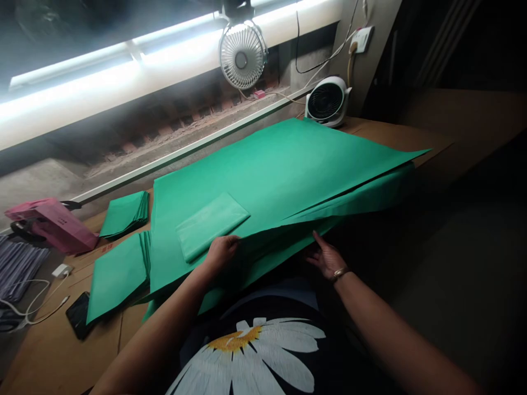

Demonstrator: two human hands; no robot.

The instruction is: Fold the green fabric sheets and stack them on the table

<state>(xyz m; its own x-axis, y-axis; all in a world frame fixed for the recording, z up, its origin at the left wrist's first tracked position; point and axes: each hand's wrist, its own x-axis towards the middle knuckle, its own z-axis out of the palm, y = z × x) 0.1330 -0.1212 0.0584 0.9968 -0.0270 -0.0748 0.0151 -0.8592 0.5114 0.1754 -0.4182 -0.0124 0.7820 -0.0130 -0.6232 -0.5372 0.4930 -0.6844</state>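
Observation:
Large green sheets (263, 170), paper or thin fabric, lie in a stack over the table, their near edges lifted and gaping. My left hand (222, 253) is closed on the near edge of an upper sheet, with the thumb on top. Beside the lower sheet's edge is my right hand (327, 259), a bracelet at its wrist. Its thumb meets that edge, while the fingers stay apart below it, partly in shadow. A small folded green packet (212, 226) rests on the top sheet, just beyond my left hand.
Two folded green piles (119, 274) (125, 214) sit at the left. Near them are a phone (78, 315), a white charger with cable (61, 270) and a pink bag (53, 225). A white fan (327, 101) stands at the back; another fan (242, 55) hangs beneath the lamp.

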